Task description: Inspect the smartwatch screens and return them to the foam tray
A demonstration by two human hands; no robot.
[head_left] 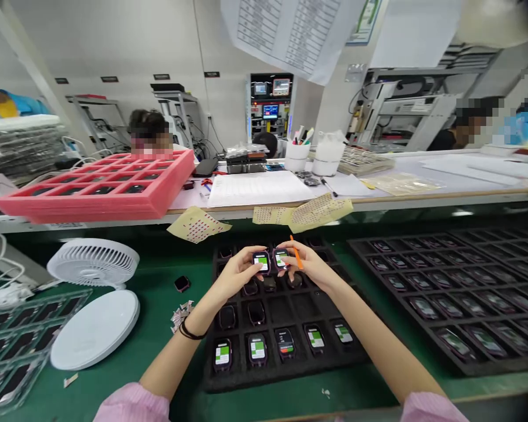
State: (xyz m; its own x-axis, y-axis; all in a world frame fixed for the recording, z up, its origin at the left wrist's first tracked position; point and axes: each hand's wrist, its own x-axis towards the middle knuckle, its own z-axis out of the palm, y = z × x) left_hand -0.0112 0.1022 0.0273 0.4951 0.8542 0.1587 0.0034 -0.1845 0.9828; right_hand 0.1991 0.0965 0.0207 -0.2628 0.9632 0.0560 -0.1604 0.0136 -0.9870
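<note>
My left hand [237, 274] is closed on a smartwatch [261, 262] whose screen glows white and green. Beside it, my right hand [310, 264] grips a second lit smartwatch [281, 258], and an orange stick-like tool [296, 253] lies between its fingers. Both watches are held side by side above a black foam tray [290, 369]. In the tray's near row sit several watches with lit screens, such as the one at the left corner [222, 354]. Farther back, dark-screened watches [256, 312] lie in some pockets. My hands partly cover the tray's far rows.
A second foam tray [444, 363] of watches lies at right. On the left are a white fan [94, 331], a clear plastic tray [22, 375], a loose watch [182, 283] and small paper strips [181, 316]. A pink foam tray [88, 209] rests on the raised shelf; people sit beyond.
</note>
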